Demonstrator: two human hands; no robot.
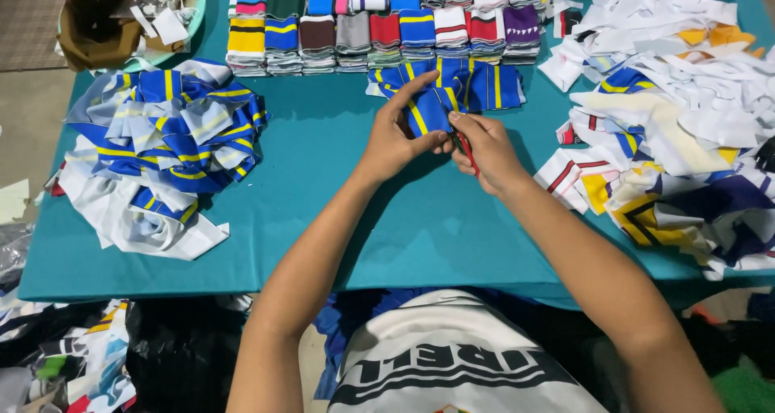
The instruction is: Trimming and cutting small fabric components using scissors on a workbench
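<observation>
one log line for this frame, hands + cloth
left hand: pinching blue-yellow striped cloth piece | right hand: on same piece, gripping small red tool | surface: teal table

Teal table (323, 219) under me, rows of folded striped cuffs (379, 25) at the back, a blue-and-yellow fabric heap (161, 130) left, mixed white scraps (686, 106) right, brown bag (105, 25) far left.

One head-worn view — looking steeply down, close over the teal table (323, 219).

Brown paper bag (97, 25) with white slips, far-left table corner
</observation>
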